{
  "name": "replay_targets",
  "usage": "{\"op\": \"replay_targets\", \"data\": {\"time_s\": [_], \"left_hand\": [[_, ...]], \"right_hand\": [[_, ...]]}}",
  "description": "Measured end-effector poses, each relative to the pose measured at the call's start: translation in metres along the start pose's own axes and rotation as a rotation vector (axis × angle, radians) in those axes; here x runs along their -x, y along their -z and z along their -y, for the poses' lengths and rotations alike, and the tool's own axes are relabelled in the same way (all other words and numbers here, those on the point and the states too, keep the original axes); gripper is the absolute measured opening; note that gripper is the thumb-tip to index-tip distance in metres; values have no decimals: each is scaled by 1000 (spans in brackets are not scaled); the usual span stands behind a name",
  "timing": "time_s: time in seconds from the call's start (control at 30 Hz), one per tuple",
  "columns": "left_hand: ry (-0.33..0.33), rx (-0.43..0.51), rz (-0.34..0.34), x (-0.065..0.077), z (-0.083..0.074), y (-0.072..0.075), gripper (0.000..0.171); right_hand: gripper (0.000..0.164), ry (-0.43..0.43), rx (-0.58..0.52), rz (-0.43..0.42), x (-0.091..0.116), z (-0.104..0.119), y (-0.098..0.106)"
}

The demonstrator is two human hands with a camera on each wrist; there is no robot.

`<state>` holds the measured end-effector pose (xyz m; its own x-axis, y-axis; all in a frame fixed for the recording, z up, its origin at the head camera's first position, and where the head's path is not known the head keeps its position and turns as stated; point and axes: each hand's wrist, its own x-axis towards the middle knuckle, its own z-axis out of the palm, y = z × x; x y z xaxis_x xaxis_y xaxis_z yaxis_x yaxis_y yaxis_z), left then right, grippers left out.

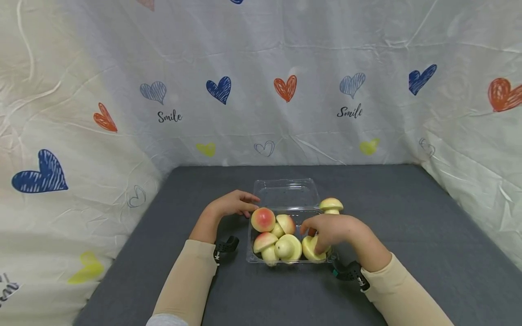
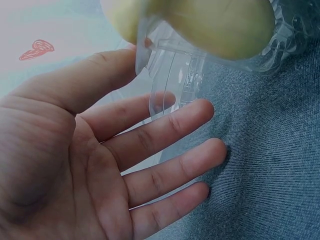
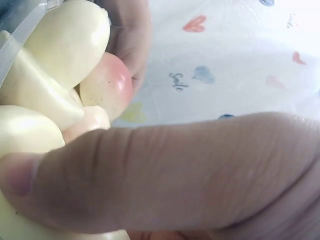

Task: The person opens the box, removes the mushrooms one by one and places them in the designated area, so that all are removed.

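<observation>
A clear plastic clamshell box (image 1: pixel 251 259) lies with its lid (image 1: pixel 287 194) folded back, away from the person. Several toy mushrooms fill it, among them a red-capped one (image 1: pixel 263 219) at the back left and one with its stem facing up (image 1: pixel 287 248) at the front. My right hand (image 1: pixel 336 230) reaches in at the right end and grips a pale yellow mushroom (image 1: pixel 310 248), the thumb pressed against it. At the box's back left corner, my left hand (image 2: pixel 125 150) has its fingers spread and relaxed, with thumb and index finger touching the plastic edge.
Another yellow mushroom (image 1: pixel 331 204) stands by the box's back right corner, just beyond the right hand. Dark grey cloth (image 1: pixel 195 190) covers the table. A white sheet printed with hearts (image 1: pixel 253 122) hangs behind and at the sides.
</observation>
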<state>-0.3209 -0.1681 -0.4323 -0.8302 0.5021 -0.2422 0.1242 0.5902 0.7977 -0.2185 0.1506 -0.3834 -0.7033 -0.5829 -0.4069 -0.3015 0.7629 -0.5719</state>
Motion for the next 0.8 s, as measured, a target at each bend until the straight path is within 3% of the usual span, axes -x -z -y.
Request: {"op": "replay_targets", "data": {"time_s": [0.3, 0.6, 0.8], "left_hand": [[-3, -11, -4, 1, -1, 0, 52], [-4, 1, -2, 1, 0, -1, 52], [-6, 5, 2, 1, 0, 0, 52]], "right_hand": [[55, 70, 39, -65, 6, -2, 5], [46, 160, -52, -172, 14, -10, 18], [48, 225, -31, -240, 15, -12, 21]]}}
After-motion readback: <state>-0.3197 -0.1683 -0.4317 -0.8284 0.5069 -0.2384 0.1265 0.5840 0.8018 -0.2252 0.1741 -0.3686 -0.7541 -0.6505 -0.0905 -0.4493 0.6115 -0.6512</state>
